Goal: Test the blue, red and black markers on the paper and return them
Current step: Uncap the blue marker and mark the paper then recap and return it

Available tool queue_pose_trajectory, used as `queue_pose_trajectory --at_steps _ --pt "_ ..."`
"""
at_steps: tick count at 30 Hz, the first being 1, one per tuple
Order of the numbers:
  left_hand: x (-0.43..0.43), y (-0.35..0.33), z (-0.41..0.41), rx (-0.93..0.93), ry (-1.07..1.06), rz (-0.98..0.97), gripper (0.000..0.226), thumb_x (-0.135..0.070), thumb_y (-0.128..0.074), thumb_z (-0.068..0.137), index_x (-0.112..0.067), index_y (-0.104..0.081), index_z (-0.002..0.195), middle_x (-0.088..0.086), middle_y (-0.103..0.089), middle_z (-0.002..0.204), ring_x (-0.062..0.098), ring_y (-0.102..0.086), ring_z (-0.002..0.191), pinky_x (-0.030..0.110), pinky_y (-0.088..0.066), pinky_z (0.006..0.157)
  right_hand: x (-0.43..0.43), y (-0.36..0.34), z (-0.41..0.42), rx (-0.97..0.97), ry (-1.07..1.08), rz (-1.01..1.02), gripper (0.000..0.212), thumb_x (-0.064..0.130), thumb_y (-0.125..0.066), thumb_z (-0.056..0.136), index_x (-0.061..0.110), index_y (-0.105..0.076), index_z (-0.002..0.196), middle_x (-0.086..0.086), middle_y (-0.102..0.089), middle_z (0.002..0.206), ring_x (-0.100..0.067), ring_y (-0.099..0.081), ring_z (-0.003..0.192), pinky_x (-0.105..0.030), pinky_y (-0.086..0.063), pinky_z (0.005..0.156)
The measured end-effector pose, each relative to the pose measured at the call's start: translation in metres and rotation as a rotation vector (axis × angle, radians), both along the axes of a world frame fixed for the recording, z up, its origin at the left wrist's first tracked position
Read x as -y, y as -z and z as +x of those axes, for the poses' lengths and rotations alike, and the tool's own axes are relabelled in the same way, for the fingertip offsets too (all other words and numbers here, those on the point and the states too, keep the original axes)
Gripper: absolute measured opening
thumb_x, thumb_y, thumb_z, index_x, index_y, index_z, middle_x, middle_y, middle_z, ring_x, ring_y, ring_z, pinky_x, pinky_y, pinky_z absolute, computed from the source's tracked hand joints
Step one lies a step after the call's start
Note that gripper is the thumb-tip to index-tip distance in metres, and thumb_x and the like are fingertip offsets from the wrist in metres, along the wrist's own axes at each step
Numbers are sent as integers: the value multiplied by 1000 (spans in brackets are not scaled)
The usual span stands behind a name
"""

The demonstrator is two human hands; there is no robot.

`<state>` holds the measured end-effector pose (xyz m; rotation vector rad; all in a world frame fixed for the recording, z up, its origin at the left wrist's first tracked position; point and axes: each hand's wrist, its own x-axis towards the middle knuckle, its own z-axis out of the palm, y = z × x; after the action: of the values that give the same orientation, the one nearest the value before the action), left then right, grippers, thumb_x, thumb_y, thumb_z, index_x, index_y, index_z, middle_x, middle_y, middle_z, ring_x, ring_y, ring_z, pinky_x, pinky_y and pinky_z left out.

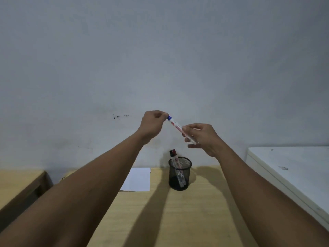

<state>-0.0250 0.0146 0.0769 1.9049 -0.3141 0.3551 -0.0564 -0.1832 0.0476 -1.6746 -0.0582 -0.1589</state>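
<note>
While both arms are reaching forward over it, the table (178, 220) is lying lengthwise below the camera, pale wood, its far end meeting the grey wall (160, 50). A white cabinet (293, 168) is standing just beside the table on the right, and a second wooden surface (17, 184) is showing at the left, apart from the table. The paper (138, 179) is lying flat at the table's far left, partly hidden by the left forearm. The cup (179, 173), black mesh, is standing upright near the paper on its right, holding the red marker (174, 152) and the black marker (171, 153), both leaning, caps up, side by side. The left hand (152, 125) is raised well above the cup, fingertips pinching the blue cap end of the blue marker (175, 124). The right hand (204, 138) is raised beside it, thumb and fingers closing round the lower barrel of the same marker. The blue marker is slanting between the two hands, cap end up and to the left, in the air in front of the wall. Whether the cap is seated or loosened cannot be told.
</note>
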Motion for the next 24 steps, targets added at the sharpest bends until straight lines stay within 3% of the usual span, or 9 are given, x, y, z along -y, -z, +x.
queue_pose_trajectory --at_steps 2,4,6,8,10,15,17,24 --pt "-22 -4 -16 -39 40 -49 22 -25 -60 96 -10 -73 106 5 -71 102 18 -61 87 23 -47 69 -12 -11 -6 11 -6 300 30 14 -80 86 -1 -70 111 -11 -70 84 -15 -64 64 -38 -65 72" --pt "-43 -3 -31 -40 69 -30 19 -21 -66 93 -9 -76 103 6 -72 93 16 -59 79 17 -46 62 -28 -19 -8 20 -25 565 21 5 -79 85 0 -69 103 -8 -66 75 -13 -62 59 -28 -61 61" --pt "-61 0 -43 -21 67 9 19 -19 -72 89 -8 -77 102 4 -71 82 13 -57 72 13 -44 54 -47 -21 -9 12 -83 715 11 1 -76 87 2 -68 95 -7 -66 74 -11 -62 58 -21 -58 57" --pt "-76 5 -49 3 33 51 18 -19 -76 86 -9 -79 101 1 -72 78 9 -59 68 13 -43 52 -71 -18 -13 -23 -162 703 4 1 -72 90 2 -69 93 -7 -67 76 -12 -63 62 -19 -59 59" --pt "-90 10 -55 43 16 117 18 -18 -77 84 -10 -79 101 -1 -75 82 5 -63 69 16 -46 60 -96 -13 -17 -52 -229 584 2 2 -71 92 1 -70 91 -8 -67 75 -12 -64 62 -21 -59 60" --pt "-126 24 -57 147 -121 449 23 -30 -79 83 -15 -79 100 -5 -71 79 7 -63 69 29 -51 68 -144 -2 -14 -91 -274 478 9 6 -73 92 -1 -68 92 -9 -67 71 -16 -65 63 -24 -62 63" --pt "-144 26 -57 105 -119 462 22 -33 -77 84 -17 -80 98 -7 -71 75 6 -62 66 32 -52 66 -156 2 -8 -116 -311 469 9 5 -71 93 -2 -67 94 -11 -66 73 -17 -64 65 -25 -62 64" --pt "-197 47 -42 -136 33 481 19 -32 -66 94 -18 -78 89 -12 -71 65 6 -59 57 18 -45 57 -197 39 21 -154 -424 407 7 3 -64 98 -2 -67 94 -10 -67 79 -15 -65 65 -25 -61 68"
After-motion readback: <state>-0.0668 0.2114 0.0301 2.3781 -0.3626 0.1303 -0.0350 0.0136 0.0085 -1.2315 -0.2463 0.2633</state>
